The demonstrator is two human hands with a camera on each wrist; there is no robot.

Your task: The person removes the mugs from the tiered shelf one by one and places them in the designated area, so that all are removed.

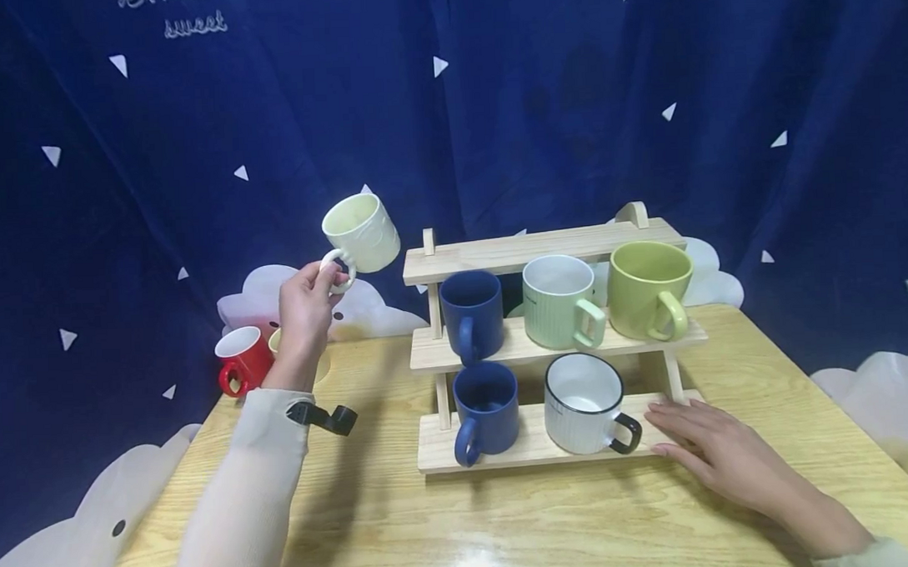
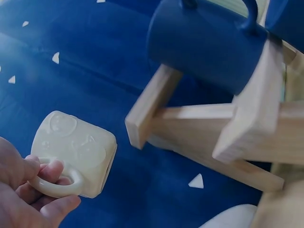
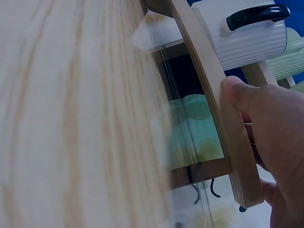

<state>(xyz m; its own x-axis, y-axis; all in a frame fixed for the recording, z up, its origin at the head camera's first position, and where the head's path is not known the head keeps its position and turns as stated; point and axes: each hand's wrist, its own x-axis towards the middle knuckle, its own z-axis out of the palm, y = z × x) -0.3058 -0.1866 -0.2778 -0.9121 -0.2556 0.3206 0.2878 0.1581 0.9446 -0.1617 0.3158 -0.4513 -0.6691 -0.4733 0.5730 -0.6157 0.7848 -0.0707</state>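
A cream mug with a raised pattern is held up at the left of the wooden rack; its mouth tilts up and leftward. My left hand grips its handle, and the left wrist view shows thumb and fingers around that handle. At the rack's lower right end, my right hand holds the bottom shelf, its thumb against the front edge. Nearest to it stands a white mug with a black rim and handle. Left of this sits a blue mug.
The middle shelf carries another blue mug, a pale green mug and an olive-green mug. A red mug stands on the table at left, beside a yellowish mug partly behind my left wrist. A dark blue curtain hangs behind.
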